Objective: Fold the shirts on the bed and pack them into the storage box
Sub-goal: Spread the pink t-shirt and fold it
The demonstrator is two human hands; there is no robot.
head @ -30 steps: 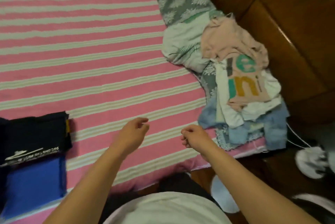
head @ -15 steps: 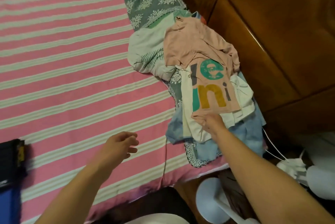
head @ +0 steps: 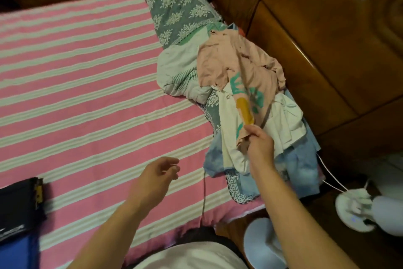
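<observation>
The pink shirt (head: pixel 237 66) with teal and yellow lettering lies on top of the pile of clothes (head: pixel 250 120), and its near hem is lifted off the pile — the right hand (head: pixel 259 144) pinches that hem, fingers curled tight around the bunched cloth. The rest of the shirt trails back over the pile toward the far end, still crumpled and unfolded.

The pile sits along the bed (head: pixel 87 94) edge that runs beside the dark wooden cabinet (head: pixel 327 50). Under the pink shirt there are white pieces and, lower down, light blue denim-looking ones; a pale green garment bulges out of the pile on the side away from the cabinet. A grey floral pillow (head: pixel 176 9) lies just past the far end of the pile.

The left hand (head: pixel 157 179) hovers over the striped sheet, on the near side of the pile and apart from it, fingers loosely curled with nothing in them.

Well away from the pile, at the near left corner of the bed, a folded black shirt (head: pixel 19 205) rests over something blue (head: pixel 17 255) — possibly the storage box, though I cannot tell.

By the look of it the job is early: at least one shirt seems folded, while the whole pile waits. The pink one looks next — it needs pulling clear onto the open sheet before any folding.
</observation>
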